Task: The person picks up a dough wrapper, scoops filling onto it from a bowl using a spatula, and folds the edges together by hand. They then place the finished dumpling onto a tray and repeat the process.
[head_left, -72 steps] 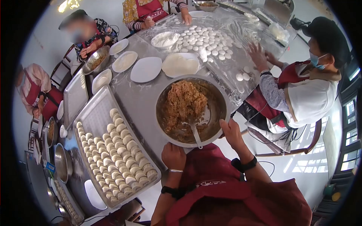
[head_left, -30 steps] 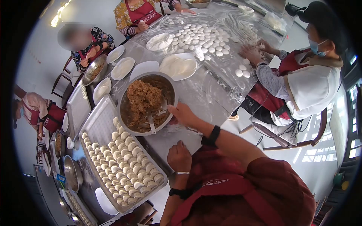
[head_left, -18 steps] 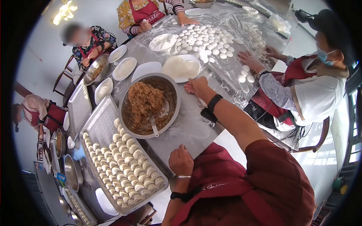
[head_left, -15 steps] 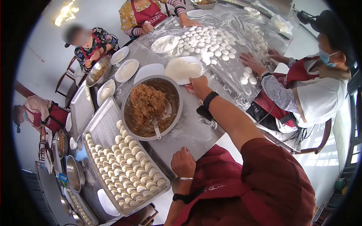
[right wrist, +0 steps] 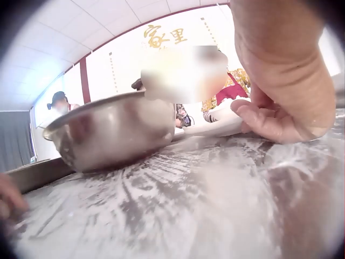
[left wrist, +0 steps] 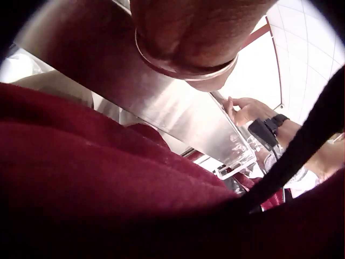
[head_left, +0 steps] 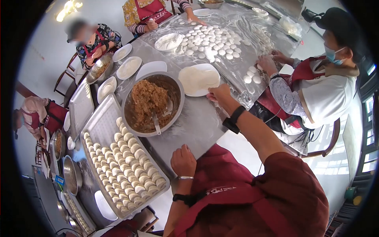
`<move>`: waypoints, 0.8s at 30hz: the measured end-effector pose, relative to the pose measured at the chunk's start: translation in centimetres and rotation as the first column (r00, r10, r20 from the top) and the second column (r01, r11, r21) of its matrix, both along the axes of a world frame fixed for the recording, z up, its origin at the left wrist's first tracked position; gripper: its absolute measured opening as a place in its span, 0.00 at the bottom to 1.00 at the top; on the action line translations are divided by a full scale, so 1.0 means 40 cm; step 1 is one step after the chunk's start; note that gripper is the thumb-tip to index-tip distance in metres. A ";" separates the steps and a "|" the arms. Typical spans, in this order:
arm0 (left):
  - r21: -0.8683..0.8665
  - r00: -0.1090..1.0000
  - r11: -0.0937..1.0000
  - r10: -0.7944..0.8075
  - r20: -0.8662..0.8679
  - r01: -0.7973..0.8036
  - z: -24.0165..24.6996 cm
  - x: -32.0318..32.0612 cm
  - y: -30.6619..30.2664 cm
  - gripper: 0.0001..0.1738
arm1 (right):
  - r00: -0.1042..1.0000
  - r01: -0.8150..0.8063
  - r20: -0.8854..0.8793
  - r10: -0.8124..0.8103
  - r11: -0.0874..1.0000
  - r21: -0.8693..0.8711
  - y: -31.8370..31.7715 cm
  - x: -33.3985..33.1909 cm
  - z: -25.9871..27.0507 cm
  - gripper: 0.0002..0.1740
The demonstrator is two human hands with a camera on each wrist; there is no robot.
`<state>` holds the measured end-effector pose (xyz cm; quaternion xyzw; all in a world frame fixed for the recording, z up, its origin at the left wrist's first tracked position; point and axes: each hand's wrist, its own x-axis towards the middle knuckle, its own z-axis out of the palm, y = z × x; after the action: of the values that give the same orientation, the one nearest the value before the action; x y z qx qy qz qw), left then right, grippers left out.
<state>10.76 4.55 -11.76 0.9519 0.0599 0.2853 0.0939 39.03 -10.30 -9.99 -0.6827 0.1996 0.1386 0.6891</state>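
My right hand (head_left: 225, 98) grips the near right edge of a white plate (head_left: 194, 94) spread with flour. In the right wrist view, the thumb lies on the rim of that plate (right wrist: 215, 128). Left of it, a steel mixing bowl (head_left: 166, 87) sits on the table, with a mound of minced filling (head_left: 148, 96) inside. A spoon (head_left: 156, 124) leans in the filling, its handle reaching over the near rim. My left hand (head_left: 184, 161) is at the table's front edge, fingers loosely curled and holding nothing.
A metal tray (head_left: 103, 112) with rows of dumplings (head_left: 130, 170) stands left of the bowl. Several white plates (head_left: 152, 69) line the far side. Dough discs (head_left: 215, 39) cover the floury table beyond. A person (head_left: 316, 79) works at the right, others across the table.
The bowl moved from in front of me leftward, beside the tray, and both hands let go of it. My right hand took hold of the floured plate and drew it to the right.
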 end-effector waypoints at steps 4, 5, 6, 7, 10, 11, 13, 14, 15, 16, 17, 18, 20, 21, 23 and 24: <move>-0.028 1.000 1.000 -0.006 0.017 0.006 -0.004 -0.002 0.001 0.09 | 0.999 -0.031 0.028 0.030 0.999 0.044 -0.082 -0.155 0.019 0.10; -0.048 1.000 0.999 -0.016 0.021 0.017 -0.004 -0.004 0.004 0.09 | 0.997 -0.060 0.047 0.058 0.997 0.042 -0.104 -0.194 0.012 0.09; -0.067 0.999 0.997 -0.028 0.024 0.030 -0.005 -0.006 0.008 0.09 | 0.994 -0.086 0.065 0.084 0.995 0.041 -0.126 -0.236 0.005 0.08; -0.152 0.999 0.988 -0.040 -0.036 0.034 0.001 -0.012 0.011 0.10 | 0.988 -0.139 0.079 0.135 0.989 0.054 -0.146 -0.281 0.006 0.09; -0.358 0.992 0.928 -0.073 0.108 0.107 0.002 -0.012 0.028 0.14 | 0.978 -0.192 0.098 0.184 0.978 0.078 -0.180 -0.405 0.013 0.11; -0.387 0.994 0.916 -0.087 0.068 0.107 0.016 -0.018 0.027 0.18 | 0.964 -0.265 0.055 0.261 0.961 0.085 -0.190 -0.433 0.021 0.14; -0.317 0.976 0.924 -0.192 0.102 0.214 0.075 -0.002 -0.002 0.22 | 0.951 -0.308 0.079 0.301 0.945 0.112 -0.187 -0.493 0.027 0.13; -0.278 0.964 0.924 -0.240 0.117 0.264 0.099 0.008 -0.017 0.24 | 0.942 -0.334 0.094 0.323 0.934 0.128 -0.179 -0.516 0.034 0.12; -0.258 0.954 0.919 -0.292 0.063 0.298 0.117 0.017 -0.029 0.26 | 0.936 -0.350 0.064 0.345 0.931 0.102 -0.165 -0.533 0.051 0.14; -0.239 0.940 0.912 -0.340 0.009 0.332 0.132 0.026 -0.040 0.28 | 0.928 -0.372 0.071 0.366 0.921 0.115 -0.151 -0.547 0.058 0.14; -0.222 0.922 0.903 -0.385 -0.046 0.367 0.140 0.031 -0.045 0.30 | 0.919 -0.393 0.080 0.386 0.910 0.129 -0.137 -0.559 0.062 0.14; -0.212 0.915 0.903 -0.396 -0.080 0.373 0.133 0.032 -0.045 0.31 | 0.910 -0.414 0.090 0.405 0.899 0.142 -0.123 -0.569 0.068 0.14; -0.194 0.896 0.901 -0.419 -0.148 0.389 0.103 0.033 -0.041 0.33 | 0.894 -0.446 0.104 0.436 0.888 0.110 -0.096 -0.579 0.084 0.15; -0.207 0.895 0.901 -0.416 -0.163 0.381 0.098 0.030 -0.034 0.32 | 0.888 -0.457 0.108 0.447 0.884 0.095 -0.085 -0.581 0.088 0.15; -0.154 0.902 0.926 -0.372 -0.217 0.345 0.094 0.025 -0.008 0.33 | 0.876 -0.479 0.109 0.470 0.875 0.074 -0.064 -0.588 0.091 0.15; -0.126 0.905 0.936 -0.349 -0.242 0.328 0.092 0.022 0.004 0.33 | 0.870 -0.490 0.107 0.482 0.869 0.068 -0.055 -0.590 0.092 0.15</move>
<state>11.66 4.70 -8.09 0.9723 -0.0827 0.1344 0.1725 15.44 -12.49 -6.31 -0.6837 -0.0153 0.2869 0.6709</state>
